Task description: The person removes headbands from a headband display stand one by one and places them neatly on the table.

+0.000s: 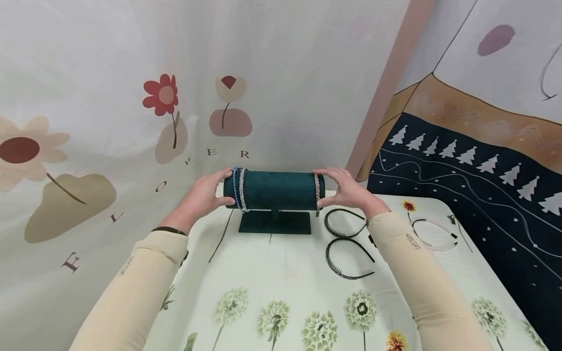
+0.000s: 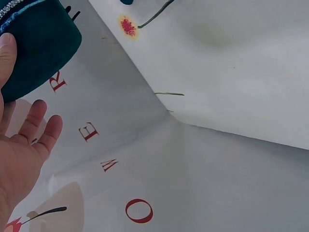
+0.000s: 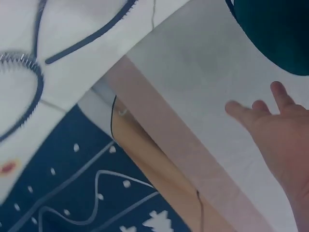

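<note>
A dark green velvet headband display stand, a horizontal roll on a flat base, stands at the table's far side. My left hand grips the roll's left end, thumb in front and fingers over the top. Beside it, a blue headband and a silvery headband sit round the roll. At the right end my right hand holds the roll between thumb and fingers, close against a pinkish sparkly headband. In the left wrist view the left thumb lies on the velvet.
Two black toothed headbands, one farther back and one nearer, lie right of the stand. A pale headband lies farther right. The table has a flower-printed cloth, and a printed curtain hangs right behind the stand.
</note>
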Tool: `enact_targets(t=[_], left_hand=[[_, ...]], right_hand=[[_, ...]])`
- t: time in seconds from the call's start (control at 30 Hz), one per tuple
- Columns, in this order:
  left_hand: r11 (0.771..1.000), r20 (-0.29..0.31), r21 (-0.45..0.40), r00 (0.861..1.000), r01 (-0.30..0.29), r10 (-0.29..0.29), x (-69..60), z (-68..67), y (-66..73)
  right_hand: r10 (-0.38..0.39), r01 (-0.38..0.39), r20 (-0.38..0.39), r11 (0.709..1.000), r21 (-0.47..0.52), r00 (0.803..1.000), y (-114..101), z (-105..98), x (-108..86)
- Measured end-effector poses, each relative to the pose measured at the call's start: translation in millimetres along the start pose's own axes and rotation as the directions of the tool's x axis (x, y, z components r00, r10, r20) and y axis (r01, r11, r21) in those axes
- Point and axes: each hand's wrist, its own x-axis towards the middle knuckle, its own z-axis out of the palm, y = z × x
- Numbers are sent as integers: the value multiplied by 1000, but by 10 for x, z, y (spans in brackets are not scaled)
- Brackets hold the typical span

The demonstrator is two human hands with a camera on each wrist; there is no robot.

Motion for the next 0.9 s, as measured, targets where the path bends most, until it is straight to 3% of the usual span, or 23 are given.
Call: enact_targets(t=[0.2, 0.33, 0.57, 0.9], left_hand=[[1000, -1, -10, 1000, 3, -3, -6, -4, 20], [1000, -1, -10, 1000, 10, -10, -15, -12, 28], [1000, -10, -9, 1000, -1, 1, -15, -2, 22], [1000, -2, -11, 1000, 1, -1, -4, -5, 12]], right_hand=[[-39, 36, 18, 989, 140, 999, 63, 2, 88], [7, -21, 60, 973, 230, 998, 98, 24, 139], [54, -103, 135, 916, 388, 989, 83, 72, 191], [89, -138, 148, 921, 364, 985, 41, 94, 196]])
